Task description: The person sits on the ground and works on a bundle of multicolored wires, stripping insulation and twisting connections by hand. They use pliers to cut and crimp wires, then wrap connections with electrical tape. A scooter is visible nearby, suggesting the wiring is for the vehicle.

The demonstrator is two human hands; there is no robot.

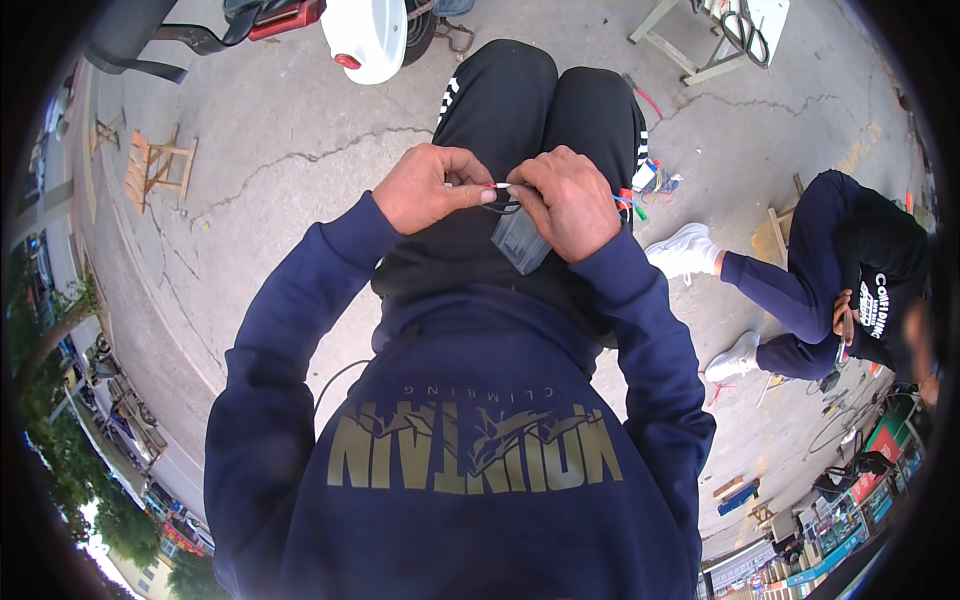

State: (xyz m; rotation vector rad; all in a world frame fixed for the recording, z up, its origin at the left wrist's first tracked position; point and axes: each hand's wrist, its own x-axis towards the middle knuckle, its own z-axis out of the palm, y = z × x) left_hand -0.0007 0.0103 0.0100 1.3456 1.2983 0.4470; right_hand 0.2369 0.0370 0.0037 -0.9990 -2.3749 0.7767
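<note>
Above my lap, my left hand (pixel 435 187) pinches a thin cable end with a red part between thumb and fingers. My right hand (pixel 571 201) pinches a white piece (pixel 502 185) of the same thin line, close to the left fingertips. A black cable (pixel 501 207) curves just below the fingertips. Under my right hand, a translucent plastic box (pixel 520 241) lies on my lap, partly covered by the hand. Blue and red wires (pixel 624 201), one with a green end, stick out beyond the right wrist. Whether the two held parts are joined cannot be told.
Red-handled pliers (pixel 646 102) and a bundle of coloured wires (pixel 660 180) lie right of my legs. Scissors (pixel 742 34) rest on a white stand (pixel 772 22). Another person (pixel 817 285) sits at right. A white vehicle part (pixel 367 37) and a wooden stool (pixel 159 166) stand around.
</note>
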